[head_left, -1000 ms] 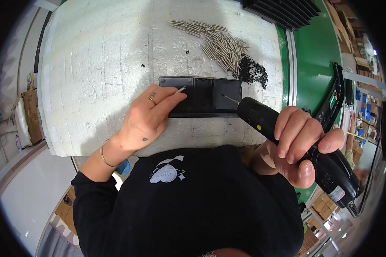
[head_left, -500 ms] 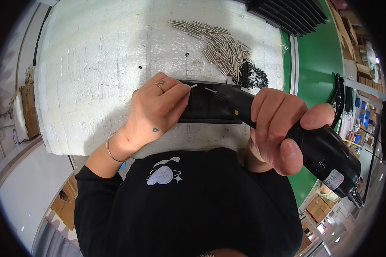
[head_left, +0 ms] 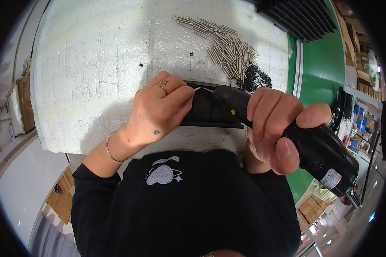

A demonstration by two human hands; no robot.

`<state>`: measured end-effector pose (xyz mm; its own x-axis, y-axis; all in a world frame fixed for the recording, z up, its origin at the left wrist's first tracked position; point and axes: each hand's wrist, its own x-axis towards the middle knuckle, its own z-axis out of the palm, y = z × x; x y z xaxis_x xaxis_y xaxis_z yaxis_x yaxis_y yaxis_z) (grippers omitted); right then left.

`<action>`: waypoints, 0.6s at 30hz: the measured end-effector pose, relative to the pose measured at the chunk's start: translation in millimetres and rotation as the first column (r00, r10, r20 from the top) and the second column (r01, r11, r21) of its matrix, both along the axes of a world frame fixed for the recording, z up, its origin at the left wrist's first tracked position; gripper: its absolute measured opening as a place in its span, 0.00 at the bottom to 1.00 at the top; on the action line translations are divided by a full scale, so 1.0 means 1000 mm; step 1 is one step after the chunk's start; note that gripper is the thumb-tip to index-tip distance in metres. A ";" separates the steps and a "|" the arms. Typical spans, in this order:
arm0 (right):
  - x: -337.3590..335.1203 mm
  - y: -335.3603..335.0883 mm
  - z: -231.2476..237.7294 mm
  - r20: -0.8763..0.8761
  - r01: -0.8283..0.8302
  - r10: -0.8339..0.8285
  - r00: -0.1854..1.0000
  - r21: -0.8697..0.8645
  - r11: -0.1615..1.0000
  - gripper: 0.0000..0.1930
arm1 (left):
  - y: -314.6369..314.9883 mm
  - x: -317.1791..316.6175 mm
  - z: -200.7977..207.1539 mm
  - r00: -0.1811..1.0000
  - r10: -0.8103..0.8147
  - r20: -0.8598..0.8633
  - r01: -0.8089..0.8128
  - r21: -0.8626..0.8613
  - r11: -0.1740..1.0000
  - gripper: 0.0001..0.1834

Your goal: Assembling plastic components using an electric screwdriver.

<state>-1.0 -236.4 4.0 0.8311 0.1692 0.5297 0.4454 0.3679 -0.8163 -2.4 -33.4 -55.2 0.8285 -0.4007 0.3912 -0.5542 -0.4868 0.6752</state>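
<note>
Black bracket [head_left: 210, 112] lies on the white foam bench [head_left: 94, 64], near edge. Our left hand [head_left: 156, 112] pins it, fingers pinching a thin screw [head_left: 198, 88] upright. Our right hand [head_left: 272, 128] wraps the black power screwdriver [head_left: 304, 141], tip aimed left at that screw.

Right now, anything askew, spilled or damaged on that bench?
Nothing stands out. The metal pins lie in a loose heap beside the small black screws on the cracked white foam pad. Both hands work the black part with the power screwdriver.
</note>
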 end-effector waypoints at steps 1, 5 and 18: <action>0.002 0.001 -0.001 0.018 -0.015 0.015 1.000 -0.002 1.000 0.18 | 0.000 0.000 0.000 1.000 0.005 -0.001 -0.005 -0.002 1.000 0.11; 0.005 0.004 0.001 0.019 -0.032 0.033 0.999 -0.041 0.999 0.18 | 0.002 -0.001 -0.002 1.000 0.000 0.012 0.000 -0.008 1.000 0.11; 0.016 0.022 0.015 0.002 -0.141 0.146 0.989 -0.223 0.964 0.15 | -0.001 -0.012 -0.008 0.994 -0.073 -0.086 0.071 -0.028 0.997 0.11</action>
